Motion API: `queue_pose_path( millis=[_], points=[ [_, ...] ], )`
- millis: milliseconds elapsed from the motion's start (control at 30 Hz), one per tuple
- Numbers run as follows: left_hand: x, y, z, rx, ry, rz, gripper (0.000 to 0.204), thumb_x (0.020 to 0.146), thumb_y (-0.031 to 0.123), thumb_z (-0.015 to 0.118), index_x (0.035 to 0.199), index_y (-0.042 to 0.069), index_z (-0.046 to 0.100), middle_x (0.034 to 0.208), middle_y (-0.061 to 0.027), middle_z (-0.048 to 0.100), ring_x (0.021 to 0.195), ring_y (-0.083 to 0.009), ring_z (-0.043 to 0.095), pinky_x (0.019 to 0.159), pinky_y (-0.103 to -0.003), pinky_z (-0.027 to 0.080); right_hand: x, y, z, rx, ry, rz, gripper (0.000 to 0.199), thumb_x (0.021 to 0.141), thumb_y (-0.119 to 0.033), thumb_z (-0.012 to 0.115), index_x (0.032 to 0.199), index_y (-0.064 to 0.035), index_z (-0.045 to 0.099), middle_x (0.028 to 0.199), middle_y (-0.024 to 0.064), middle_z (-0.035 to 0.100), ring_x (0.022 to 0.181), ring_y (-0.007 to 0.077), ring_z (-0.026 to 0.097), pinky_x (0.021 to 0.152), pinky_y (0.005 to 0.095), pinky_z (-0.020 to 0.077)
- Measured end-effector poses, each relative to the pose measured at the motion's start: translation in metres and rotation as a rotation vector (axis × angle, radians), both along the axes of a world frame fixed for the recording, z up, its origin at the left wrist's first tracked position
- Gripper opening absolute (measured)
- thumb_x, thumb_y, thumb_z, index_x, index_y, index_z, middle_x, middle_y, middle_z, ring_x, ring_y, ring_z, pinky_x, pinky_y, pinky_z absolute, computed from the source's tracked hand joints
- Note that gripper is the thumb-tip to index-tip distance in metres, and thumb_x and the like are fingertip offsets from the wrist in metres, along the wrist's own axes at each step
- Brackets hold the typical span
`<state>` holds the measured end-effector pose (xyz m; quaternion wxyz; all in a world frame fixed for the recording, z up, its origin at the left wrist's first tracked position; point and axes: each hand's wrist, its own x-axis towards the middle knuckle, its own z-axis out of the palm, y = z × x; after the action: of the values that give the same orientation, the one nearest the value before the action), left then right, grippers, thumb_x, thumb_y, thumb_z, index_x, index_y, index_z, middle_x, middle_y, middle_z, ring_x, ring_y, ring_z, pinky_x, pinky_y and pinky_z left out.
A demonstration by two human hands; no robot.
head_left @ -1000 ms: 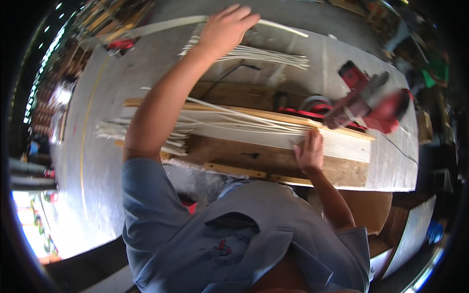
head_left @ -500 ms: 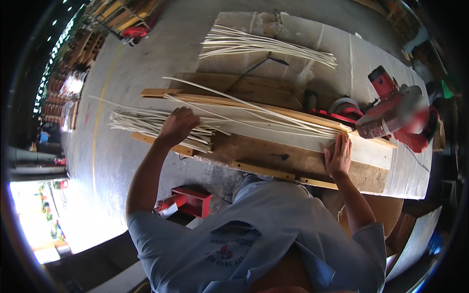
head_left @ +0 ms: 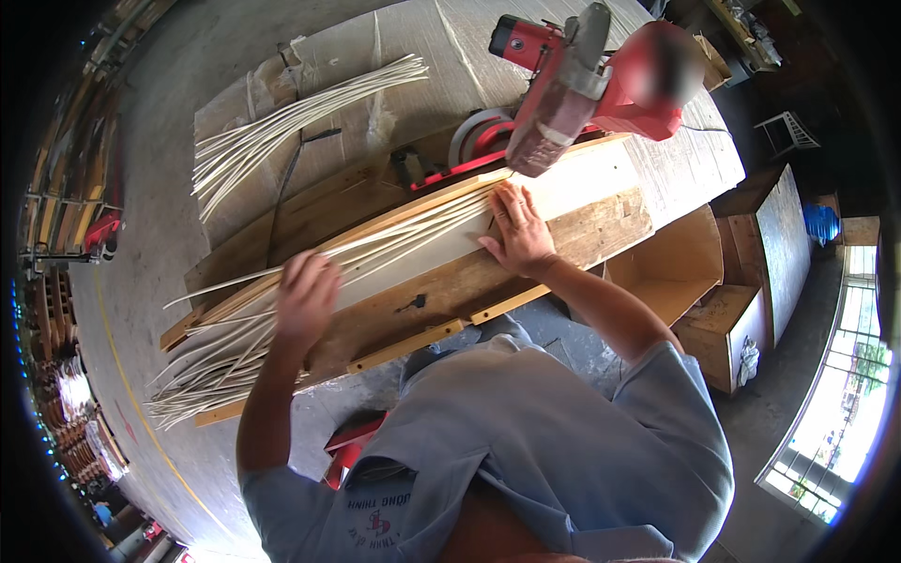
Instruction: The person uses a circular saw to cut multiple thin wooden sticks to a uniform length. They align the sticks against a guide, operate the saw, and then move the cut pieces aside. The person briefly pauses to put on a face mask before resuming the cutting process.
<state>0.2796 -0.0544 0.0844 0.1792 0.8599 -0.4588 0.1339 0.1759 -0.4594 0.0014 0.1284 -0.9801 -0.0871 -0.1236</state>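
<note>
Long, thin, pale rattan-like rods [head_left: 413, 232] lie along a wooden guide strip [head_left: 366, 235] on the worktable. My right hand [head_left: 518, 225] lies flat with its fingers extended, fingertips at the rods' right ends beside the guide. Over the left part of the rods is my left hand [head_left: 308, 296], smeared by motion, so its grip is unclear. A loose bundle of similar rods [head_left: 211, 375] lies at the table's left end, just left of my left forearm. Close beyond my right hand stands a red power saw [head_left: 563, 94] with a round blade guard.
Another bundle of pale rods [head_left: 300, 108] lies at the table's far side, near a black strap [head_left: 286, 183]. Short wooden blocks [head_left: 408, 345] line the near edge. A red box [head_left: 352, 446] stands below the table, with an open wooden cabinet [head_left: 671, 263] to the right.
The view has turned toward the right. My left hand has shifted from beside the loose bundle to over the rods at the guide; my right hand stays at their right ends.
</note>
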Motion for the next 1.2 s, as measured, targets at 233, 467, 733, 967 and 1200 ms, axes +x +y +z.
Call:
queue_pose_path(
  millis=[233, 467, 733, 967, 1200],
  points=[
    [0.005, -0.186, -0.037, 0.021, -0.011, -0.187, 0.029, 0.088, 0.019, 0.078, 0.114, 0.006, 0.074, 0.127, -0.0064, 0.065, 0.134, -0.0314, 0.051, 0.114, -0.055, 0.041, 0.002, 0.002, -0.004, 0.130, -0.027, 0.003, 0.082, 0.094, -0.048, 0.068, 0.150, 0.0094, 0.047, 0.157, 0.0256, 0.042, 0.154, 0.0409, 0.033, 0.129, 0.0590, 0.0225],
    [0.012, -0.219, -0.055, 0.072, -0.018, -0.193, 0.031, 0.093, 0.020, 0.072, 0.123, 0.010, 0.076, 0.138, -0.0018, 0.065, 0.141, -0.0342, 0.048, 0.117, -0.064, 0.033, -0.002, -0.003, -0.003, 0.211, -0.028, -0.013, 0.081, 0.093, -0.049, 0.070, 0.149, 0.0069, 0.051, 0.155, 0.0247, 0.045, 0.152, 0.0425, 0.037, 0.127, 0.0595, 0.0254],
    [0.010, -0.226, -0.064, 0.180, -0.020, -0.143, 0.033, 0.100, 0.024, 0.063, 0.130, 0.019, 0.075, 0.151, 0.0082, 0.060, 0.150, -0.0343, 0.041, 0.116, -0.069, 0.029, 0.000, -0.007, 0.001, 0.213, 0.025, -0.027, 0.085, 0.093, -0.052, 0.069, 0.152, 0.0059, 0.049, 0.161, 0.0237, 0.040, 0.154, 0.0405, 0.034, 0.129, 0.0583, 0.0214],
    [0.017, -0.223, -0.068, 0.186, -0.032, -0.195, 0.036, 0.097, 0.019, 0.063, 0.132, 0.017, 0.075, 0.150, 0.0066, 0.061, 0.148, -0.0379, 0.042, 0.114, -0.067, 0.032, -0.005, -0.013, 0.010, 0.562, -0.042, -0.147, 0.073, 0.086, -0.028, 0.081, 0.147, 0.0019, 0.055, 0.154, 0.0240, 0.047, 0.147, 0.0403, 0.043, 0.123, 0.0536, 0.0350],
    [0.017, -0.221, -0.071, 0.147, -0.032, -0.213, 0.038, 0.096, 0.016, 0.064, 0.133, 0.015, 0.074, 0.150, 0.0045, 0.061, 0.146, -0.0394, 0.044, 0.115, -0.068, 0.032, 0.002, -0.018, 0.003, 0.437, -0.187, -0.513, 0.046, 0.074, -0.025, 0.090, 0.110, -0.0054, 0.072, 0.111, 0.0122, 0.062, 0.110, 0.0334, 0.058, 0.096, 0.0476, 0.0462]
  ],
)
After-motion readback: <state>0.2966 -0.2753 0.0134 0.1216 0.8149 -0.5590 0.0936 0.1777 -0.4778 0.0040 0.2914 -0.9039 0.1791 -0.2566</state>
